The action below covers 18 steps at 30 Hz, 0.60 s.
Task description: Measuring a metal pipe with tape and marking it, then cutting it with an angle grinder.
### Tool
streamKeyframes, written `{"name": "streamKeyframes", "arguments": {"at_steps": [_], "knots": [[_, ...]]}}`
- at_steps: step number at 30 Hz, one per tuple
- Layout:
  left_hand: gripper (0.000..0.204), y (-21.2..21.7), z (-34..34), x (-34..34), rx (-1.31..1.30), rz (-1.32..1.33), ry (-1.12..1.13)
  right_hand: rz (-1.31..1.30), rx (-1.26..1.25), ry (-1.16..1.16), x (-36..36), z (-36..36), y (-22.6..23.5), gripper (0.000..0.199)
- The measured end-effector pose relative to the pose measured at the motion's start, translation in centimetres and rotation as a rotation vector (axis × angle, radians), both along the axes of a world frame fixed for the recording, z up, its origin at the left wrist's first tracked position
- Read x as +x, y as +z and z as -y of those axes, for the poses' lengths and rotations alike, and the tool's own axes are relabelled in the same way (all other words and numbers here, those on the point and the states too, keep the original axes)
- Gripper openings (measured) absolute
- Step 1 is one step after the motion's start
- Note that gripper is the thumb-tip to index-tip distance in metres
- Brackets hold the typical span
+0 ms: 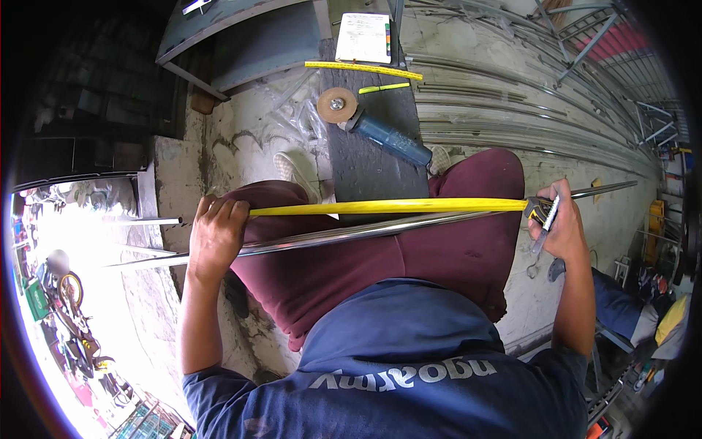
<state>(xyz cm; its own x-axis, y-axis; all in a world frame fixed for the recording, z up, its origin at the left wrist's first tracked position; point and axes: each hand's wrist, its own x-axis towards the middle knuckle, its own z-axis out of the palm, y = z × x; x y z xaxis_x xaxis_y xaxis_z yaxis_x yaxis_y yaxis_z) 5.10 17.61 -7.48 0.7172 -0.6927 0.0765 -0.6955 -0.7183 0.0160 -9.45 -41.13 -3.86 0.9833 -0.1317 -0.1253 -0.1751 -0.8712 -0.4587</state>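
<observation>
A: As the view runs from near to far, what comes first?

B: The person's lap, in maroon trousers (453, 256). Across it lies a long shiny metal rod (351, 233), passing both knees at left and right.

A: How do the hands stand?

B: The left hand (216, 238) is clenched over the rod and pins the free end of a yellow measuring tape (387, 207) against it. The right hand (559, 227) grips the tape's case together with what looks like a marker; the rod runs on just beyond it to the right.

A: Where does the tape lie relative to the rod?

B: Just on its far side, stretched nearly parallel between the two hands, close to the rod at the left and slightly apart toward the right.

A: How is such a measurement best done?

B: In my judgement, keep the tape taut and flat along the rod, hold the left end fixed, and read squarely at the right hand.

A: And farther off?

B: A dark board (373, 161) carries an angle grinder (376, 124) with a blue body, a yellow ruler (363, 69) and a notepad (363, 36).
</observation>
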Motion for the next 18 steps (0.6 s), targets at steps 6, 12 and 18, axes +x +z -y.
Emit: {"name": "streamKeyframes", "arguments": {"at_steps": [6,12,18], "knots": [[0.023,-0.5,0.9,-0.2,-0.001,-0.004,-0.037,-0.012,0.009,0.057,0.1,-0.9,-0.1,0.062],[0.028,-0.8,0.7,-0.2,-0.015,0.016,-0.029,-0.017,0.009,0.051,0.0,-0.9,-0.3,0.062],[0.035,-2.5,0.1,-0.9,-0.116,-0.079,0.045,-0.023,0.048,0.036,0.1,-0.6,-1.9,0.060]]}}
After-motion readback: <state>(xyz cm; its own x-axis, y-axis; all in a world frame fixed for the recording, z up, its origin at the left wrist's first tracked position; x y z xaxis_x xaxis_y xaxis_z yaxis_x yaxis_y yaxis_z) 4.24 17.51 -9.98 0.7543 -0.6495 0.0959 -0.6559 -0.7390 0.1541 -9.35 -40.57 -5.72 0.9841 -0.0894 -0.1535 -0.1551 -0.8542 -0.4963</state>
